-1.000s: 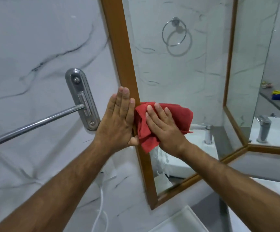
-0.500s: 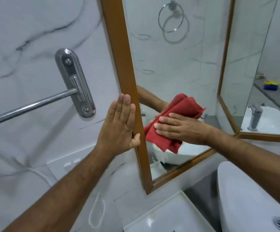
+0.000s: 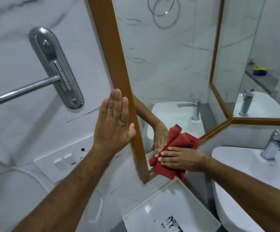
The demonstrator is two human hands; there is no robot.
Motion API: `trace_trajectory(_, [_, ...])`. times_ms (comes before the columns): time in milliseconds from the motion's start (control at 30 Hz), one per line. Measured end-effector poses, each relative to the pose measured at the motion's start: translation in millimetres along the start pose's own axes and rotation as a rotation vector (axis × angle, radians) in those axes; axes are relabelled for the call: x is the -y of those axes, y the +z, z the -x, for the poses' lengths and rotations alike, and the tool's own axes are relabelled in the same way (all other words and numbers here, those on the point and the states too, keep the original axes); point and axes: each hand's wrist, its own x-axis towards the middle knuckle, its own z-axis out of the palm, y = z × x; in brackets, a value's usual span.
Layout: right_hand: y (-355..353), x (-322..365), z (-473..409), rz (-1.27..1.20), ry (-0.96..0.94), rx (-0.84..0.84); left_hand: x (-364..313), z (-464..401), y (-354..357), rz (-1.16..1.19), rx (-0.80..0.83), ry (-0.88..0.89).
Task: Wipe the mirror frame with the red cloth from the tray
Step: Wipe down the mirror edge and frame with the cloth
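The brown wooden mirror frame runs down the marble wall and turns at a lower corner. My left hand lies flat against the frame's left strip, fingers together and pointing up, holding nothing. My right hand presses the bunched red cloth onto the glass and the bottom strip of the frame near that lower corner. Part of the cloth hangs below the frame. The glass reflects my right hand and forearm. The white tray sits below the corner.
A chrome towel bar with an oval mount sticks out of the wall at left. A white switch plate sits under it. A white basin with a chrome tap stands at right.
My right hand has carried the red cloth down the mirror, from beside my left hand toward the frame's lower corner. My left hand stayed flat on the frame. The view tilted downward.
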Motion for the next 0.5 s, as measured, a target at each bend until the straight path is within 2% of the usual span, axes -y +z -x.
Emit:
trace_trajectory(133, [-17, -5, -6, -0.151, 0.281, -0.169, -25, 17, 15, 0.054, 0.028, -0.095])
trace_trajectory(300, [5, 71, -47, -0.359, 0.708, -0.334, -53, 31, 45, 0.138, -0.032, -0.2])
trace_trajectory(400, [13, 110, -58, -0.385, 0.759, -0.232, -53, 33, 53, 0.145, -0.073, -0.214])
trace_trajectory(500, [11, 122, -54, -0.351, 0.76, -0.076, -52, 34, 53, 0.145, -0.035, -0.222])
